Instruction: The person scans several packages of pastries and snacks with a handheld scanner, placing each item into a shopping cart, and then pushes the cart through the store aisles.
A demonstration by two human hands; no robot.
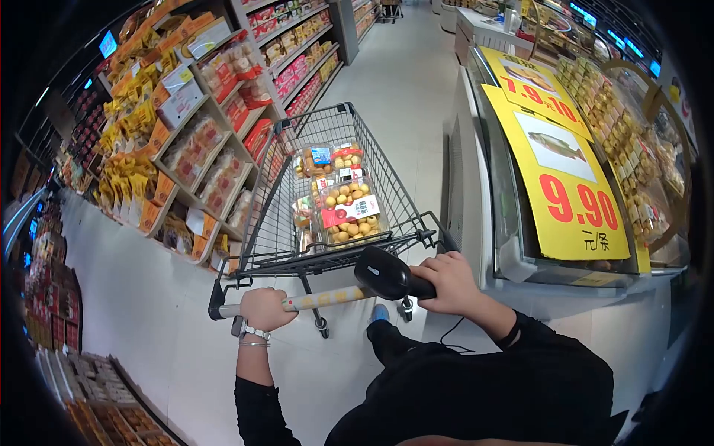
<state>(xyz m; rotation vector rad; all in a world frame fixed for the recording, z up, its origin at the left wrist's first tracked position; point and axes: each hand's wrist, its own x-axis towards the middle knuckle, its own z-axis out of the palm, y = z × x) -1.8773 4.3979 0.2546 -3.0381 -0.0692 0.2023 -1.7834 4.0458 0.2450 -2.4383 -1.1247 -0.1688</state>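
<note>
My left hand (266,308), with a watch and bracelet at the wrist, is wrapped round the left part of the shopping cart's handle (327,299). A black barcode scanner (382,273) is gripped in my right hand (451,284), its wide head over the handle's right part. Whether that hand also touches the handle is hidden. The wire shopping cart (260,215) stands in front of me. In it lie several clear plastic boxes of small round yellow fruit; the nearest fruit box (352,212) has a white and red label.
Shelves of packaged snacks (201,149) rise close on the cart's left. To the right stands a display case (520,271) with yellow price signs (558,186). A tiled aisle floor (398,89) runs ahead. A black cord (454,338) hangs beneath my right hand.
</note>
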